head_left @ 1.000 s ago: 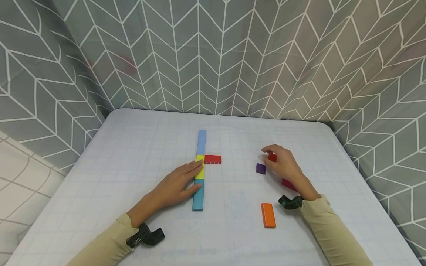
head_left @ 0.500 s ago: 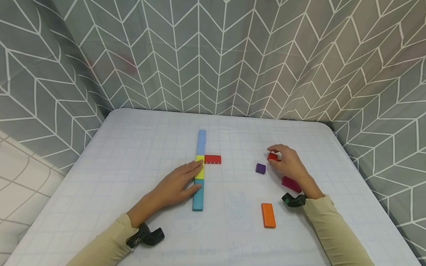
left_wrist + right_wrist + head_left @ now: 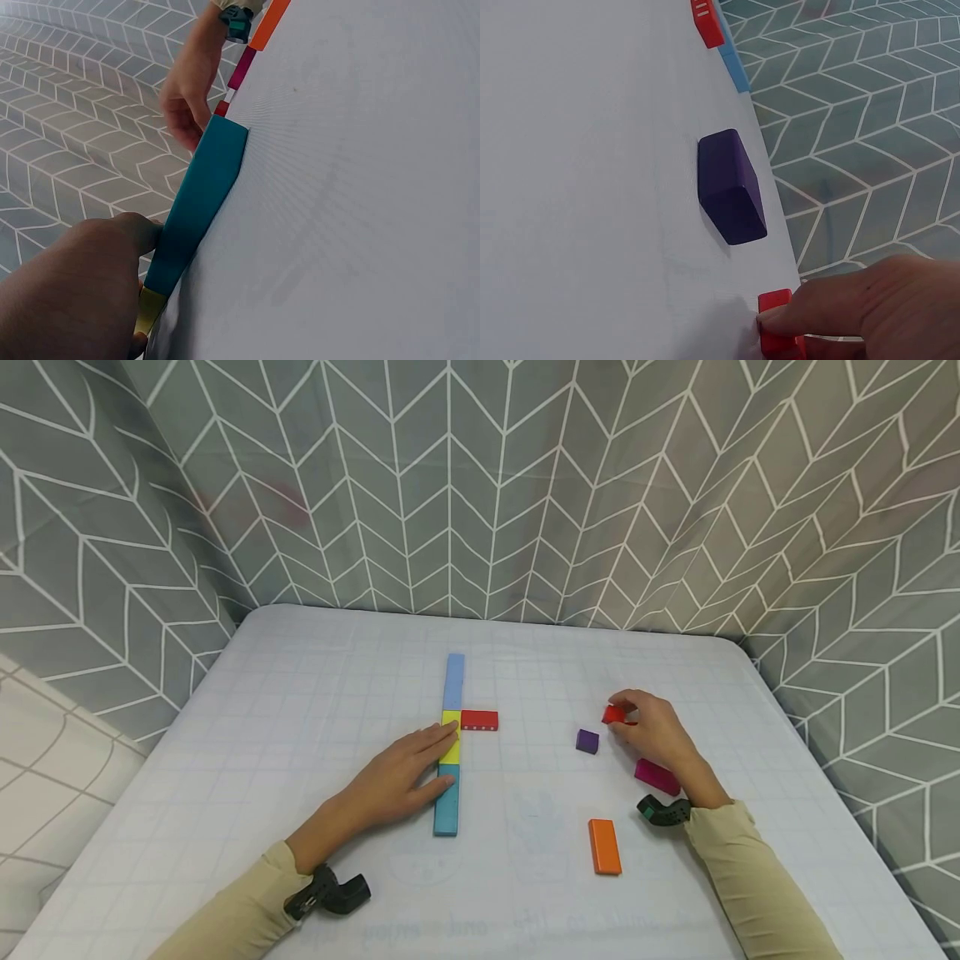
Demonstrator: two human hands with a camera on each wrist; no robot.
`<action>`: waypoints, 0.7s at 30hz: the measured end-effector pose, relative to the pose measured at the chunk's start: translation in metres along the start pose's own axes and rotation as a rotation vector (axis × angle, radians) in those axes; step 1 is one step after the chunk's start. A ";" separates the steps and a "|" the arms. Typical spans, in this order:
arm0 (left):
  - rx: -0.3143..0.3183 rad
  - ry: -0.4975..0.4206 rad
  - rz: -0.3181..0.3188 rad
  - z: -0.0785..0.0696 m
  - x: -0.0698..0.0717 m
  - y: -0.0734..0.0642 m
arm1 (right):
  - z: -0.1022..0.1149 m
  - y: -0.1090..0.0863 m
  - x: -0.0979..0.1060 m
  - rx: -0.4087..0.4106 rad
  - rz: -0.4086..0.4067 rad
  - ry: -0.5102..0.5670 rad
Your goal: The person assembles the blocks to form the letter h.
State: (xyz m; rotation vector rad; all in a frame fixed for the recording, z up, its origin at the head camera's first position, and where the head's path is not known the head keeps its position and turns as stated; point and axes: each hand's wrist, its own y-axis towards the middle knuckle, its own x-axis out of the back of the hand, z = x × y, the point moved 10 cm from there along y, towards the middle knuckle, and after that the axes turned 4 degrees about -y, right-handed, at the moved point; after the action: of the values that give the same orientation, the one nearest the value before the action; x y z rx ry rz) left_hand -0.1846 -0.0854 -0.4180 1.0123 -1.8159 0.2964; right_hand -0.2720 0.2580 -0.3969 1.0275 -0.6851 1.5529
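My left hand lies with extended fingers over the line of blocks, fingertips on the yellow block and thumb on the teal block. A light blue block continues that line at its far end. Against the line's right side sits a red block with white dots. On the right, my right hand pinches a small red block; the thumb presses its near face in the right wrist view. The purple block stands just left of that hand.
Below the right hand, partly under the wrist, is a magenta block. An orange block lies nearer the front. A patterned curtain hangs along the far edge of the white table.
My right hand has shifted slightly right, and its fingers have closed in on the small red block. More of the magenta block shows now. The left hand has stayed in place.
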 end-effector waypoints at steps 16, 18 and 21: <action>-0.009 0.006 -0.007 -0.001 0.000 0.000 | 0.001 0.000 0.001 -0.003 -0.008 0.011; -0.009 0.003 -0.007 -0.001 0.000 0.000 | 0.001 0.000 0.000 -0.005 -0.010 0.011; -0.009 0.001 -0.007 -0.001 0.000 0.000 | 0.003 0.000 0.000 0.004 -0.018 0.017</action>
State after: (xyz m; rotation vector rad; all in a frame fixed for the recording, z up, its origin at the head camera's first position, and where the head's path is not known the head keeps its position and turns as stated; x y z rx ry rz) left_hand -0.1840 -0.0848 -0.4171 1.0118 -1.8110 0.2836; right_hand -0.2718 0.2557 -0.3954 1.0191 -0.6595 1.5462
